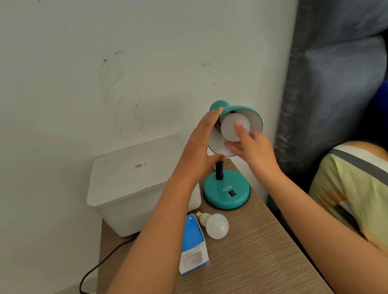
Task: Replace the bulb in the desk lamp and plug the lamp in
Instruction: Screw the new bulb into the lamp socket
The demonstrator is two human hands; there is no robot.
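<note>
A narrow desk [255, 263] with a brown wood-grain top stands against a pale, scuffed wall [76, 76], with a grey curtain [337, 50] hanging to its right and a bed with a striped cover [385, 206] beside it. On the desk's far right stands a teal lamp [227, 192], its shade tipped toward the camera. The left hand [200, 146] is spread open around the shade's left rim, steadying it. The right hand [250, 146] has its fingers closed around a white bulb [231, 125] seated inside the shade. A second bulb [214, 224] lies on its side in front of the lamp's base, just beside a blue box [192, 242]. A white lidded bin [138, 185] sits at the back left, and a black cord [93, 270] trails off the desk's left edge.
</note>
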